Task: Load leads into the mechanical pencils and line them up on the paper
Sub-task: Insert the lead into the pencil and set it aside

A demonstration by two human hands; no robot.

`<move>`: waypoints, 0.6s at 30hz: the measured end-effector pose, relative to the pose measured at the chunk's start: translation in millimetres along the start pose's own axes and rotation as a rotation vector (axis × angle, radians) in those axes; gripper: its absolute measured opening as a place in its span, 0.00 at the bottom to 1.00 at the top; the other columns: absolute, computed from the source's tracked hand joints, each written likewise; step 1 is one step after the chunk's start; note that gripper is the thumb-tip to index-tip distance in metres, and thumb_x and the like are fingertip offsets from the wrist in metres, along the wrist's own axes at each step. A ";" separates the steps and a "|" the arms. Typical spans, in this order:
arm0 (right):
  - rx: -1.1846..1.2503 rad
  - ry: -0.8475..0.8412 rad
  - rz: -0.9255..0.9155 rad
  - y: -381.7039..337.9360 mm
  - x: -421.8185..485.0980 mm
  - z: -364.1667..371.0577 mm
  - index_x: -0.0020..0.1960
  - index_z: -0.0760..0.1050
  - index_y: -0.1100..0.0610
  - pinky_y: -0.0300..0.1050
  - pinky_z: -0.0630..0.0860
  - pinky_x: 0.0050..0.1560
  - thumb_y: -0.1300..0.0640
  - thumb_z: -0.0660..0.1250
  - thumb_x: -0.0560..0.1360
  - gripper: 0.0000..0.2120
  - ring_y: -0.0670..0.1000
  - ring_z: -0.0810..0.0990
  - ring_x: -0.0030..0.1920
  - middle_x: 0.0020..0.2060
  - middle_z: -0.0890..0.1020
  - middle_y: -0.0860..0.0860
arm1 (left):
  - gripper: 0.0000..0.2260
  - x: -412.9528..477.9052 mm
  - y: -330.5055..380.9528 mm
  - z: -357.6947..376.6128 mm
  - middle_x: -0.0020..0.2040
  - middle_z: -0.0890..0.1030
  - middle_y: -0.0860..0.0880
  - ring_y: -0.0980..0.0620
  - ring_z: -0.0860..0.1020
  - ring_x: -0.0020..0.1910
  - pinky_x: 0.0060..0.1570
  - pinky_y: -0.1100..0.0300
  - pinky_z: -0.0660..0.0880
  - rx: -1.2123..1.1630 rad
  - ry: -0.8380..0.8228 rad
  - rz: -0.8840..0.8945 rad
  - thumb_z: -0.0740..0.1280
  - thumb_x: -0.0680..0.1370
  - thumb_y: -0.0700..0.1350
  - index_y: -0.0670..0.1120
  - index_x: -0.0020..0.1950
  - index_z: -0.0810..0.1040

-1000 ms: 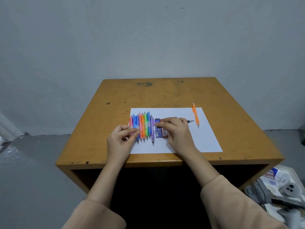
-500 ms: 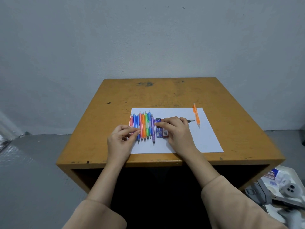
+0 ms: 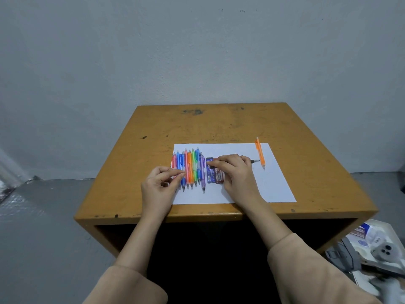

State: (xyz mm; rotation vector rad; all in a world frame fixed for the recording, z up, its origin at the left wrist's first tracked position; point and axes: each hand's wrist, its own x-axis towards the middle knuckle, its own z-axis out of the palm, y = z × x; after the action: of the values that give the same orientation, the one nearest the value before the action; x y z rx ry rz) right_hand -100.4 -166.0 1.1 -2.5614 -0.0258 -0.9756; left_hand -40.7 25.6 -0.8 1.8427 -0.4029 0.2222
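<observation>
Head view looks down on a wooden table [image 3: 219,123] set against a grey wall, with a white paper [image 3: 278,189] lying near its front edge, a thin strip of wood showing between the two. A row of coloured mechanical pencils [image 3: 192,167] lies side by side, tips toward the person, starting right at the paper's left edge. Just beside the row lie a blue lead case [image 3: 210,175] and a dark red lead case [image 3: 219,177]. The right hand [image 3: 237,174] arches over these cases, fingers curled round a dark-tipped pencil [image 3: 254,160] whose point juts out to the right. The left hand [image 3: 158,185] hovers at the row's near left, thumb and forefinger pressed in a narrow pinch; what sits between them is too fine to make out. An orange pencil [image 3: 260,153] lies apart near the paper's far right corner, its rear end crossing the far edge. Bare paper spreads between that pencil and the right hand; bare wood runs wide on the far side and left.
</observation>
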 end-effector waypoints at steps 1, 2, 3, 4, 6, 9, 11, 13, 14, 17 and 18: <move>0.003 0.005 0.002 0.1 0.2 -0.1 0.55 0.81 0.57 0.45 0.65 0.51 0.65 0.73 0.69 0.15 0.54 0.79 0.52 0.50 0.82 0.54 | 0.05 0.2 -0.1 0.2 0.46 0.79 0.53 0.60 0.78 0.45 0.33 0.68 0.76 0.005 0.005 0.004 0.74 0.71 0.42 0.50 0.46 0.84; 0.006 0.008 0.004 0.1 0.2 -0.2 0.55 0.81 0.57 0.45 0.65 0.51 0.64 0.73 0.69 0.15 0.54 0.79 0.52 0.50 0.82 0.55 | 0.05 0.2 -0.1 0.5 0.46 0.79 0.53 0.59 0.78 0.44 0.32 0.69 0.75 0.008 0.007 0.005 0.74 0.71 0.42 0.50 0.46 0.84; 0.008 0.008 0.004 0.0 0.2 -0.1 0.55 0.81 0.57 0.45 0.65 0.51 0.64 0.73 0.69 0.15 0.54 0.79 0.52 0.50 0.82 0.55 | 0.05 0.1 -0.2 0.6 0.46 0.79 0.53 0.58 0.78 0.44 0.32 0.70 0.75 0.011 0.006 0.004 0.74 0.71 0.42 0.50 0.46 0.84; 0.009 0.005 0.004 0.1 0.1 -0.1 0.55 0.81 0.57 0.45 0.65 0.51 0.64 0.73 0.69 0.15 0.53 0.79 0.52 0.50 0.82 0.54 | 0.05 0.0 -0.4 0.5 0.46 0.79 0.53 0.58 0.79 0.44 0.32 0.70 0.75 0.013 0.004 0.004 0.74 0.71 0.43 0.50 0.46 0.84; 0.009 -0.008 0.000 0.7 0.1 0.3 0.56 0.81 0.56 0.45 0.64 0.53 0.65 0.73 0.69 0.16 0.51 0.77 0.53 0.50 0.82 0.53 | 0.05 0.1 -0.8 0.2 0.46 0.79 0.53 0.56 0.79 0.45 0.33 0.69 0.75 0.011 -0.002 0.001 0.73 0.71 0.43 0.50 0.46 0.83; 0.011 -0.027 -0.003 0.2 0.4 0.7 0.56 0.81 0.55 0.46 0.65 0.54 0.66 0.73 0.69 0.17 0.51 0.77 0.53 0.50 0.82 0.53 | 0.05 -0.2 -0.4 0.9 0.46 0.78 0.54 0.55 0.79 0.46 0.32 0.71 0.74 0.011 -0.012 -0.004 0.73 0.71 0.42 0.49 0.46 0.84; 0.014 -0.029 -0.005 -1.1 1.0 -0.1 0.55 0.82 0.56 0.47 0.66 0.53 0.67 0.74 0.68 0.17 0.53 0.79 0.53 0.50 0.82 0.54 | 0.05 0.2 -1.0 1.0 0.46 0.78 0.54 0.55 0.78 0.46 0.32 0.73 0.73 0.015 -0.022 0.001 0.73 0.71 0.41 0.48 0.47 0.84; 0.019 -0.027 -0.016 -2.4 1.1 -1.2 0.55 0.82 0.56 0.49 0.68 0.52 0.68 0.74 0.68 0.17 0.54 0.79 0.52 0.49 0.82 0.54 | 0.06 0.7 -2.2 0.9 0.46 0.78 0.54 0.54 0.78 0.47 0.32 0.73 0.73 0.017 -0.026 0.005 0.73 0.71 0.41 0.48 0.47 0.84; 0.021 -0.027 -0.021 -2.8 0.9 -1.8 0.55 0.82 0.56 0.49 0.68 0.52 0.69 0.74 0.67 0.18 0.55 0.79 0.52 0.49 0.83 0.55 | 0.06 0.9 -2.6 0.8 0.46 0.78 0.54 0.54 0.78 0.47 0.32 0.72 0.73 0.017 -0.026 0.006 0.73 0.71 0.41 0.48 0.47 0.84; 0.017 -0.027 -0.033 -3.5 0.7 -2.5 0.55 0.82 0.57 0.50 0.68 0.52 0.69 0.74 0.67 0.18 0.55 0.80 0.51 0.49 0.83 0.55 | 0.06 0.9 -2.3 1.2 0.46 0.78 0.54 0.54 0.78 0.47 0.32 0.73 0.73 0.016 -0.026 0.011 0.73 0.71 0.41 0.48 0.47 0.84; 0.018 -0.028 -0.036 -3.5 0.9 -2.5 0.55 0.82 0.57 0.50 0.68 0.52 0.69 0.74 0.67 0.18 0.55 0.79 0.52 0.49 0.83 0.55 | 0.06 0.7 -1.6 1.5 0.46 0.78 0.54 0.54 0.78 0.47 0.32 0.73 0.73 0.018 -0.025 0.017 0.73 0.71 0.41 0.47 0.47 0.84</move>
State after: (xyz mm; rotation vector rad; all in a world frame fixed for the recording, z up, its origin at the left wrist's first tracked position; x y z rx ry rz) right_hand -101.9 -163.8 4.6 -2.5664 -0.0883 -0.9479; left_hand -39.5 24.5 -2.4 1.8616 -0.4350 0.2153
